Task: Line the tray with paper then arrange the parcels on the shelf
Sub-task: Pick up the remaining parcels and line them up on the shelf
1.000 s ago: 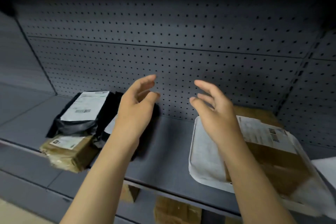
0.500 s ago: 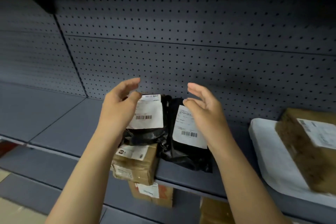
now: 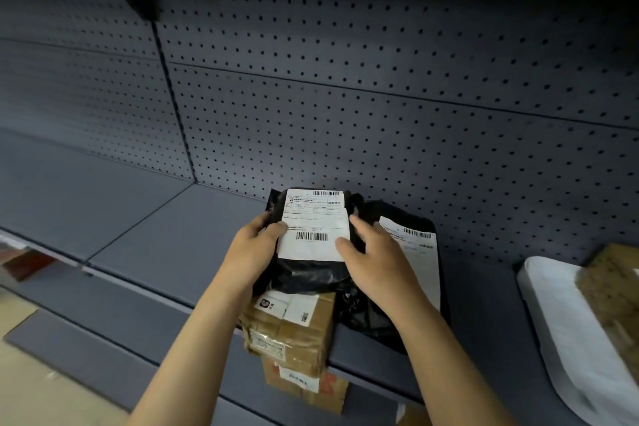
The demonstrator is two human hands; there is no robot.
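Head view: 1 black poly parcel (image 3: 311, 252) is held at both sides. Left hand (image 3: 252, 252) grip is pinched on its left edge, thumb on the white label (image 3: 313, 225); right hand (image 3: 377, 263) grip is pinched on its right edge, thumb on the label's lower right corner. The parcel is seen above a taped brown box (image 3: 290, 325) that overhangs the shelf (image 3: 138, 228) front edge. A 2nd black parcel (image 3: 411, 252) is laid just beside on the right, partly hidden by the right forearm, its near end at the shelf lip. More boxes are seen on the lower level (image 3: 304, 387). Open shelf surface is seen to the left of the parcels up to the pegboard back (image 3: 345, 97), and a narrower bare strip between the 2nd parcel and the paper-lined tray (image 3: 553, 315) at far right. A brown parcel (image 3: 612, 294) is seen in the tray, cut off by the frame edge.
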